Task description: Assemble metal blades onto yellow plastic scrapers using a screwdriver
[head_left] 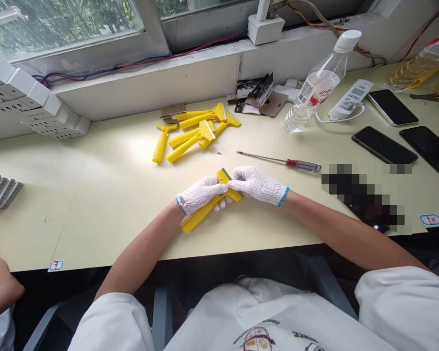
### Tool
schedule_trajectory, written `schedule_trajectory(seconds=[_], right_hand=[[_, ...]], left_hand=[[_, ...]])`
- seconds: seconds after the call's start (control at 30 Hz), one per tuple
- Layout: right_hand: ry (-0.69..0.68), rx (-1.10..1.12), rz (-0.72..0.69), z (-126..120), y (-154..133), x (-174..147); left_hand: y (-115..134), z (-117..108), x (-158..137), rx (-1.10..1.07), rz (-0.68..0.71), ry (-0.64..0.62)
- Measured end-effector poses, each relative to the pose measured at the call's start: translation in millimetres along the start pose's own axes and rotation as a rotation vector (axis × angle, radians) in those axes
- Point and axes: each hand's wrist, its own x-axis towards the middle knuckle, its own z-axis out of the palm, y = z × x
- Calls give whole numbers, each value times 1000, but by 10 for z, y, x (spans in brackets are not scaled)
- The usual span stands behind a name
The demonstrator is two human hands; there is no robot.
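Observation:
White knitted gloves with blue cuffs cover both my hands. My left hand (205, 194) is closed around the neck of a yellow scraper (201, 214), whose handle slants down to the left. At the scraper's head, my right hand (254, 184) pinches with thumb and finger; what lies between those fingertips is hidden. Beyond my hands lies a pile of several more yellow scrapers (190, 146), with one scraper (161, 142) apart at its left. Tiny screws (218, 153) rest on the table near the pile. A screwdriver (296, 165) with a red and clear handle lies beyond my right hand.
A water bottle (316, 85), a white power strip (351, 100) and several phones (385, 145) occupy the right side. Torn black boxes (259, 95) sit against the wall. White stacked casings (32, 100) stand at the left, where another person's arm (0, 285) shows.

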Motion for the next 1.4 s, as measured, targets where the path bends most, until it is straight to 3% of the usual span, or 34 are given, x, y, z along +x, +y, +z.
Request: schedule_trajectory(seconds=[0.3,0.47,0.57,0.67,0.8,0.9,1.2,1.4], right_hand=[[-76,97,45,-21,-66,-20],[-108,176,5,-20,-67,-17],[-96,328,60,-12,-70,-5],[-42,415,116,-18,-82,12],[60,422,187,-41,-100,45],[121,448,226,-42,-100,69],[110,384,171,-1,-72,54],[94,488,199,-9,-41,84]], left_hand=[[1,-2,9,94,13,-65],[54,33,-28,246,-11,-27],[139,46,-93,536,25,88],[171,52,-130,838,105,295],[71,131,-88,1109,191,504],[-35,233,-26,1284,210,593],[-171,209,25,1371,352,581],[-170,179,50,1412,312,564]])
